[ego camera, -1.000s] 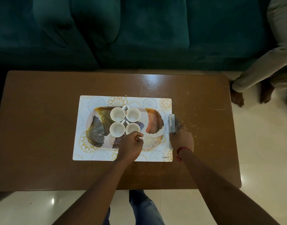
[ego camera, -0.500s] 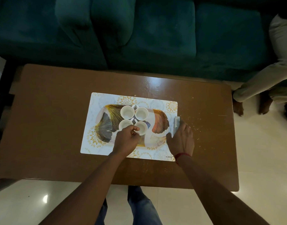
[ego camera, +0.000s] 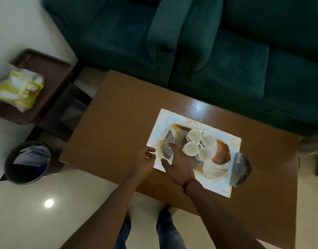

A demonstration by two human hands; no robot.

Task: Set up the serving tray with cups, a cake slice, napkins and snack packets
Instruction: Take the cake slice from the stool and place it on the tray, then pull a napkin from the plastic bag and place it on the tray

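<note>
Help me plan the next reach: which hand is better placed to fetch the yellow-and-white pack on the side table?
Left, probably. The left hand sits at the placemat's left corner, the side nearest the yellow-and-white pack; the right hand is spread over the serving tray, farther off.

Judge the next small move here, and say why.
Probably reach the left hand out to the yellow packets on the side table. The tray holds only four cups, that hand and the right hand are at its left end, and those packets lie off to that side.
</note>
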